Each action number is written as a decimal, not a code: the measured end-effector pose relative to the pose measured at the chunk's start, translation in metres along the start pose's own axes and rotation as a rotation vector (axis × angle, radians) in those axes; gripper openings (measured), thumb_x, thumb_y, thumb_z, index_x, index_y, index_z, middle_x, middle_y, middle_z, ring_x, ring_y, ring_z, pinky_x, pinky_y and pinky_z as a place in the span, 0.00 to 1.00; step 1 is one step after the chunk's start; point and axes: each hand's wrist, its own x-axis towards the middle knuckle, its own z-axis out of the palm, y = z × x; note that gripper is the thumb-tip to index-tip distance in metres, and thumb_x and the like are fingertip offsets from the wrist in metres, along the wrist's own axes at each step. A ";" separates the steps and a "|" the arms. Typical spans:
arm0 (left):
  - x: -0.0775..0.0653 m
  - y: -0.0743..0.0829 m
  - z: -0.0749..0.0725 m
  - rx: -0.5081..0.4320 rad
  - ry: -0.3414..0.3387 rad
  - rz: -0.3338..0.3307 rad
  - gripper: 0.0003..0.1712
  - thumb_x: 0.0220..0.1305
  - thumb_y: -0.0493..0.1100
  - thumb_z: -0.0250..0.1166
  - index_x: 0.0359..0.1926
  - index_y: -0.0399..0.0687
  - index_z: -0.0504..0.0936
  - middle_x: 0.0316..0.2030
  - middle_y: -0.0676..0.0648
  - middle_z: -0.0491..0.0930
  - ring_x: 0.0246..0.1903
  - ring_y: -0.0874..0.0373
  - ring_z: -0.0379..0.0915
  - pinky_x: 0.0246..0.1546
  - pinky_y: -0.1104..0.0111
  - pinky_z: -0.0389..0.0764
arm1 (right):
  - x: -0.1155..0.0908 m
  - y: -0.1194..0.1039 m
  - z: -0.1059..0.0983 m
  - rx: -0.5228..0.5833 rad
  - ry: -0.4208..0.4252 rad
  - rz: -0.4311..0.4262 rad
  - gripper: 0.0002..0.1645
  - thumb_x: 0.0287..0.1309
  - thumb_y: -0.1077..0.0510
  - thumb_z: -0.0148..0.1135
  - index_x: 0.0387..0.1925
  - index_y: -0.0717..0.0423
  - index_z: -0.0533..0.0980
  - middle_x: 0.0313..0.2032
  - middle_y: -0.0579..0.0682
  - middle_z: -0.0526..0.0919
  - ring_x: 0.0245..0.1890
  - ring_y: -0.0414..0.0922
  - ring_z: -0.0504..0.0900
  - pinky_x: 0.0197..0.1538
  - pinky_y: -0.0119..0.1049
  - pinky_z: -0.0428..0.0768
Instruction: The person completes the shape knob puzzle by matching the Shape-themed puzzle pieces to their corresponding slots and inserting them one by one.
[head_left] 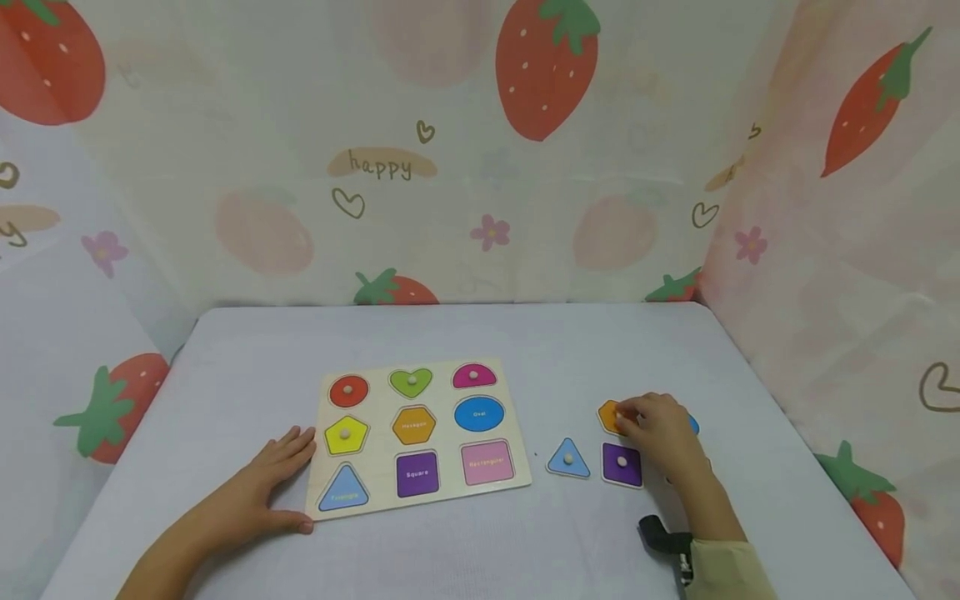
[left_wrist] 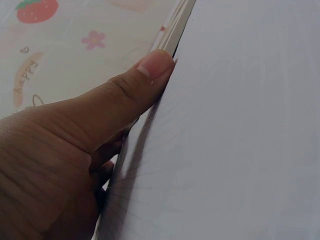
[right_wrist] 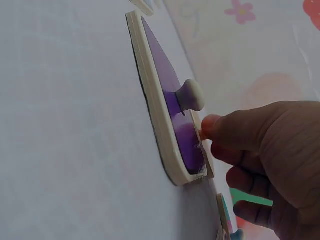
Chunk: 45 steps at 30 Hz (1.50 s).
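My right hand (head_left: 663, 433) pinches the knob of the orange hexagon puzzle piece (head_left: 606, 415), which lies on the white table. Just nearer than it is the purple square piece (head_left: 622, 464), its round knob standing up close to the thumb in the right wrist view. To the left lies the light blue triangle piece (head_left: 567, 460). My left hand (head_left: 273, 479) rests at the left side of the wooden shape board (head_left: 378, 432), fingers extended, thumb touching the near corner. The board's hexagon, oval, square, rectangle and triangle places show printed words and no knobs.
Red circle (head_left: 348, 390), green heart (head_left: 411, 382), magenta half-circle (head_left: 474, 376) and yellow pentagon (head_left: 347, 434) pieces with knobs sit in the board. A blue piece (head_left: 694, 426) is partly hidden behind my right hand. Strawberry-printed curtains surround the table (head_left: 465, 550).
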 end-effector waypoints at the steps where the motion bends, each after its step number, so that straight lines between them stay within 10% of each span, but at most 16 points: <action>1: 0.000 0.000 0.000 0.003 0.003 0.002 0.68 0.41 0.72 0.77 0.77 0.42 0.64 0.79 0.44 0.56 0.80 0.38 0.41 0.67 0.89 0.24 | 0.000 -0.001 0.000 -0.001 0.000 0.008 0.14 0.65 0.55 0.70 0.48 0.57 0.86 0.43 0.55 0.88 0.47 0.55 0.80 0.54 0.56 0.79; 15: -0.001 0.004 -0.003 -0.011 -0.013 -0.029 0.68 0.41 0.71 0.78 0.77 0.43 0.63 0.80 0.44 0.55 0.80 0.38 0.40 0.77 0.74 0.27 | 0.002 0.000 0.004 0.059 0.007 0.057 0.11 0.66 0.57 0.68 0.45 0.59 0.86 0.43 0.57 0.88 0.45 0.54 0.80 0.51 0.54 0.81; 37: 0.001 -0.001 0.000 0.005 -0.025 -0.035 0.69 0.41 0.74 0.76 0.78 0.46 0.62 0.81 0.47 0.53 0.81 0.41 0.39 0.72 0.82 0.26 | 0.010 -0.029 -0.017 0.172 0.064 -0.001 0.10 0.66 0.56 0.69 0.46 0.57 0.86 0.40 0.52 0.87 0.45 0.52 0.78 0.46 0.42 0.77; 45: -0.002 0.001 -0.002 0.002 -0.032 -0.058 0.69 0.41 0.72 0.78 0.78 0.45 0.62 0.81 0.47 0.53 0.81 0.41 0.39 0.80 0.52 0.40 | 0.022 -0.062 -0.029 0.188 0.056 -0.083 0.09 0.66 0.57 0.69 0.45 0.56 0.87 0.40 0.51 0.87 0.45 0.53 0.78 0.47 0.44 0.76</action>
